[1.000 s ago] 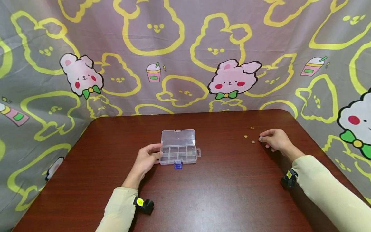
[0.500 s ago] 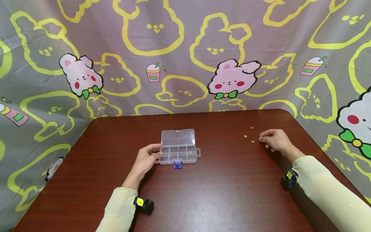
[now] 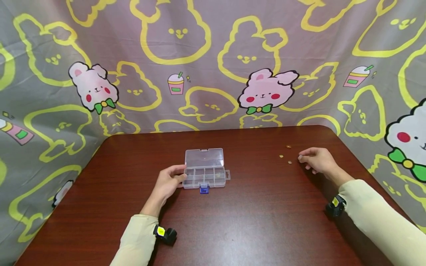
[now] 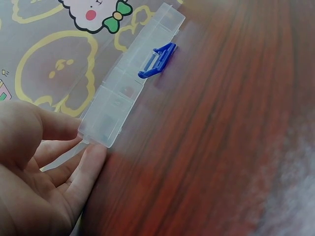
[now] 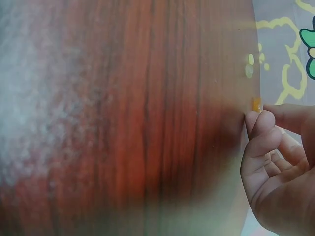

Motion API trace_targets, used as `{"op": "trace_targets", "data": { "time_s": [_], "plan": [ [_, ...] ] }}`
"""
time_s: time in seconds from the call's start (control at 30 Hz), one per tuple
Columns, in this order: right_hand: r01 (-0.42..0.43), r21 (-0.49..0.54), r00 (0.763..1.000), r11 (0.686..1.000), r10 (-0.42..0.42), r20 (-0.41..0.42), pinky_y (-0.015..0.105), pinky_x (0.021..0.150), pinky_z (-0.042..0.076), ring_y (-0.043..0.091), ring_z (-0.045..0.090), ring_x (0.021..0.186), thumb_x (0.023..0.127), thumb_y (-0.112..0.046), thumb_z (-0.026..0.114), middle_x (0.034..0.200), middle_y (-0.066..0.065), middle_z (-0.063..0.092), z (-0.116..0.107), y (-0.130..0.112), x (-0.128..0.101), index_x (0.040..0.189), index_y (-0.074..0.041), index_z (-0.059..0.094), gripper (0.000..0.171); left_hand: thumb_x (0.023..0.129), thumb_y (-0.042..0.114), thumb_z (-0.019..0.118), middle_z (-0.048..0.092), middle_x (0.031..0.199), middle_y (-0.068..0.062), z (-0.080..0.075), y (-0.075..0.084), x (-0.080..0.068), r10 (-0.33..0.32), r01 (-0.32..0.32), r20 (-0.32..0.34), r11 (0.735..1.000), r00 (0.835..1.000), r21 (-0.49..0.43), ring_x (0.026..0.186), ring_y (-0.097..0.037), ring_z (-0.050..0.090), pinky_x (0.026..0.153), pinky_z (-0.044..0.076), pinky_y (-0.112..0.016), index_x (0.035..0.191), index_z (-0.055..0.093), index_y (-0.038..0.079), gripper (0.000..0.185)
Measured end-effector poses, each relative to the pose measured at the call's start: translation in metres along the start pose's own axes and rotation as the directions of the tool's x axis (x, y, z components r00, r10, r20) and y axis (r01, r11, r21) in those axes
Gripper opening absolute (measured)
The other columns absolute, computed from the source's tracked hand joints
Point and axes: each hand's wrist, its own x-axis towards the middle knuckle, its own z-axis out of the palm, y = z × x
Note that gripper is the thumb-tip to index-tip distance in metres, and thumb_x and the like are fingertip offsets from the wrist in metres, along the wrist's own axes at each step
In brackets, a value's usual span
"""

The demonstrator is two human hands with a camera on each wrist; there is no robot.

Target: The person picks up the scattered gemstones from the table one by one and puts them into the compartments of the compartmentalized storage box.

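Head view, left hand (image 3: 168, 183) grips organizer box (image 3: 205, 176) edge, right hand (image 3: 315, 160) near beads (image 3: 290, 162).

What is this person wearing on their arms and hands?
Both arms wear long pale yellow-green sleeves. The left hand and right hand are bare, with no gloves. A small black device with a yellow marking sits at each wrist: left wrist device, right wrist device.

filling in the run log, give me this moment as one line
left hand: holds clear organizer box, lid open | right hand: fingertips at small beads on table, grasp unclear | blue latch faces the person
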Motion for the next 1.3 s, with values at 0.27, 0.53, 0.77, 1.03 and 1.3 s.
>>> {"op": "trace_targets", "data": {
  "time_s": [0.27,0.53,0.77,1.03,1.3],
  "plan": [
    [0.024,-0.012,1.000,1.000,-0.024,-0.002,0.031,0.045,0.049,0.014,0.059,0.058,0.095,-0.013,0.067,0.080,0.005,0.072,0.000,0.002,-0.002,0.118,0.011,0.063,0.033,0.093,-0.004,0.063,0.064,0.120,-0.026,-0.001,-0.001,0.000,0.001,-0.001,-0.002,1.000,1.000,0.006,0.092,-0.021,0.067,0.072,0.059,-0.032,0.127,0.064,-0.006,0.034],
    [0.060,0.005,0.998,0.998,-0.060,0.001,0.031,0.045,0.049,0.014,0.059,0.058,0.096,-0.013,0.066,0.085,0.008,0.073,0.003,-0.001,-0.006,0.119,0.010,0.061,0.033,0.092,-0.004,0.063,0.064,0.120,-0.026,-0.003,-0.004,0.002,0.001,-0.001,-0.002,1.000,1.000,-0.003,0.091,-0.021,0.067,0.071,0.059,-0.030,0.127,0.064,-0.006,0.035],
    [0.093,0.042,0.996,0.995,-0.093,0.000,0.030,0.043,0.047,0.014,0.057,0.055,0.095,-0.014,0.069,0.079,0.007,0.069,0.012,-0.015,-0.012,0.120,0.010,0.062,0.035,0.092,-0.004,0.063,0.064,0.120,-0.027,-0.004,-0.003,0.002,0.003,-0.003,0.000,1.000,1.000,0.000,0.092,-0.022,0.067,0.072,0.059,-0.032,0.128,0.064,-0.006,0.035],
    [0.121,0.113,0.992,0.986,-0.125,0.032,0.029,0.042,0.045,0.014,0.053,0.052,0.094,-0.012,0.071,0.078,0.011,0.068,0.029,-0.031,-0.019,0.119,0.010,0.062,0.034,0.092,-0.003,0.064,0.065,0.119,-0.024,-0.003,-0.002,0.003,0.002,-0.002,-0.003,1.000,1.000,0.018,0.092,-0.022,0.067,0.072,0.059,-0.032,0.127,0.065,-0.004,0.035],
    [0.134,0.140,0.989,0.981,-0.142,0.049,0.029,0.041,0.044,0.016,0.052,0.052,0.094,-0.014,0.072,0.076,0.012,0.064,0.042,-0.038,-0.021,0.120,0.009,0.063,0.036,0.092,-0.003,0.064,0.064,0.120,-0.028,-0.001,-0.003,0.002,0.019,-0.019,0.005,1.000,1.000,-0.002,0.093,-0.026,0.067,0.072,0.060,-0.035,0.128,0.063,-0.007,0.036]
  ]
}}
